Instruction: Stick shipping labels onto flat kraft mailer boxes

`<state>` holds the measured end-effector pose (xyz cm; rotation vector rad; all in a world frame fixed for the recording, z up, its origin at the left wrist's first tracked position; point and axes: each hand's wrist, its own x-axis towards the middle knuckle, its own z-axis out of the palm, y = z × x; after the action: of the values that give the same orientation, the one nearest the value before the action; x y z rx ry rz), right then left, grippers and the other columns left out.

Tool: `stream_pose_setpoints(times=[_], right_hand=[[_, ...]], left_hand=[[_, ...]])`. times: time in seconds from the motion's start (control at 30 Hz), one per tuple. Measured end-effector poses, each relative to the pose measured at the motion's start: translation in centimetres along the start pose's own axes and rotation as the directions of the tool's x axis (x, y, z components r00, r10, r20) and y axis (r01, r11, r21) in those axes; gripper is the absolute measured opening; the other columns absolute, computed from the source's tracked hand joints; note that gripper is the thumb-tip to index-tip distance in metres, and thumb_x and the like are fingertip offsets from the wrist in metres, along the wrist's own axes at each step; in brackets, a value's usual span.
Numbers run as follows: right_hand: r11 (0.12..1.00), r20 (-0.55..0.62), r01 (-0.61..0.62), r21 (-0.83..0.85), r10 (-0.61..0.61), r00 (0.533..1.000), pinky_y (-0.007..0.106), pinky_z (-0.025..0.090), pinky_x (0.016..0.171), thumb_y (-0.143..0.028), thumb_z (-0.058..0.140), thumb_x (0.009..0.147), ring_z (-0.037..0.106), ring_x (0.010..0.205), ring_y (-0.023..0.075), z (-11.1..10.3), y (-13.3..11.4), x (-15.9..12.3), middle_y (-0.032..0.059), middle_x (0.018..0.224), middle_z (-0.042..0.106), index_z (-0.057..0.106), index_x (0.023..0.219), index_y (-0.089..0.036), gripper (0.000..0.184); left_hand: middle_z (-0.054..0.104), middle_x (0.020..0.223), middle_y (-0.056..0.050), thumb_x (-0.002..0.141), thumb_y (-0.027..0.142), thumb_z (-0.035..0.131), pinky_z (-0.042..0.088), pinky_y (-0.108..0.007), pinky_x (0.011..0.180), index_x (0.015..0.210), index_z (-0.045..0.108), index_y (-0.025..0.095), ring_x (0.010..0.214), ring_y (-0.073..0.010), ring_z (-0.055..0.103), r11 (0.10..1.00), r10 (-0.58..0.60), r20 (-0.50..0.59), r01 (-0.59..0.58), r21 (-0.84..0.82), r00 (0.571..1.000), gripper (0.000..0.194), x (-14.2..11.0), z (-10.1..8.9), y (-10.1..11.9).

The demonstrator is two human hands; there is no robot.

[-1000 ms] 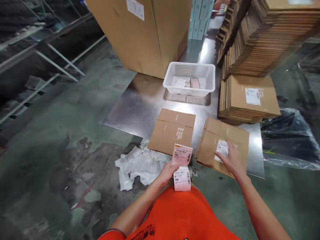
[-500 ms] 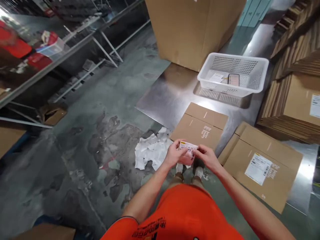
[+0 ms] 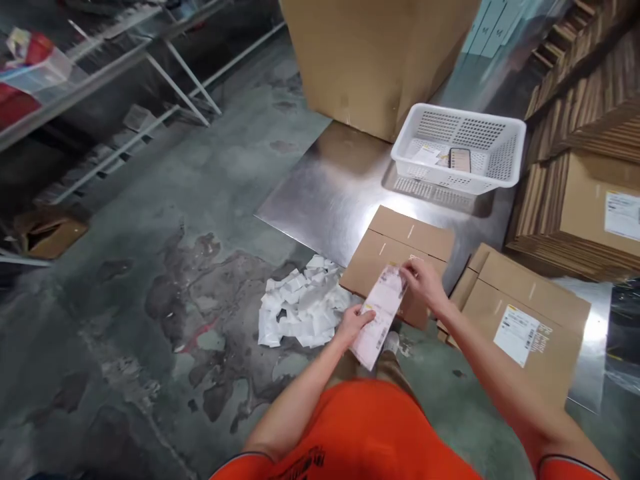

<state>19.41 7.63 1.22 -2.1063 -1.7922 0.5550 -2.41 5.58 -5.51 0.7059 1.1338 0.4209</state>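
Across lt & btm: stained floor (image 3: 215, 180), then metal counter (image 3: 305, 193) running to upper rt. Big brown box (image 3: 360, 60) on its far part, top cut off by frame. Rt side: stack of flattened cartons (image 3: 585, 200), approx. chest-on to camera, w/ white label on front one. Nearer, labelled carton (image 3: 557, 333) lies flat at counter's near edge; lt of it, second carton (image 3: 400, 243), also flat, white print partly hidden. White basket (image 3: 445, 177) behind them. Heap of white paper (image 3: 300, 303) on floor, just lt of counter.

Printed label strip (image 3: 380, 310), pinkish, is held slantwise before the torso, upper end overlapping second carton in view. Lt hand (image 3: 353, 323): grip closed on strip approx. midway, thumb on top. Rt hand (image 3: 425, 280): grip pinching strip's upper rt edge. Phone (image 3: 460, 160) in basket.
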Motion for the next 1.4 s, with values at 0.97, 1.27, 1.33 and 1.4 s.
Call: stream_pose_setpoints(times=[0.97,1.27,1.33,1.4], right_hand=[[0.764,-0.263,-0.521,0.380,0.629,0.731,0.040,0.051,0.084,-0.048,0.045,0.083,0.064,0.094,0.0268,-2.6,9.1,-10.0,0.0156,0.109,0.070,0.064,0.112,-0.014,0.049],[0.725,-0.331,-0.676,0.131,0.675,0.660,0.058,0.041,0.096,-0.058,0.061,0.067,0.051,0.120,0.0444,-11.1,16.3,-22.0,0.0280,0.123,0.060,0.061,0.118,-0.010,0.070],[0.869,-0.238,-0.444,0.218,0.489,0.839,0.051,0.044,0.098,-0.058,0.066,0.068,0.048,0.126,0.0375,-9.9,12.1,-18.2,0.0230,0.137,0.052,0.050,0.134,-0.013,0.082],[0.849,-0.008,-0.250,0.466,0.286,0.958,0.040,0.050,0.086,-0.055,0.064,0.075,0.058,0.111,0.0276,-8.3,7.3,-13.8,0.0139,0.129,0.060,0.050,0.134,-0.021,0.069]], left_hand=[[0.075,0.113,-0.014,0.069,0.044,0.074,0.039,-0.048,0.110,0.085,0.080,0.018,0.118,-0.0343,0.062,0.931,0.232,0.090,-0.248,0.269,0.969,0.031,-5.5,-1.2,2.8],[0.079,0.086,-0.008,0.058,0.051,0.082,0.052,-0.037,0.082,0.082,0.080,0.017,0.087,-0.0264,0.070,0.987,0.025,0.179,-0.052,0.152,0.984,0.043,-6.4,5.3,0.6],[0.079,0.089,-0.009,0.059,0.051,0.081,0.051,-0.038,0.086,0.083,0.080,0.016,0.091,-0.0276,0.069,0.985,0.018,0.205,-0.053,0.166,0.979,0.043,-6.4,5.9,0.5],[0.078,0.092,-0.010,0.060,0.052,0.081,0.050,-0.040,0.089,0.084,0.079,0.015,0.095,-0.0290,0.068,0.983,-0.009,0.235,-0.034,0.178,0.972,0.044,-6.6,5.8,0.9]])
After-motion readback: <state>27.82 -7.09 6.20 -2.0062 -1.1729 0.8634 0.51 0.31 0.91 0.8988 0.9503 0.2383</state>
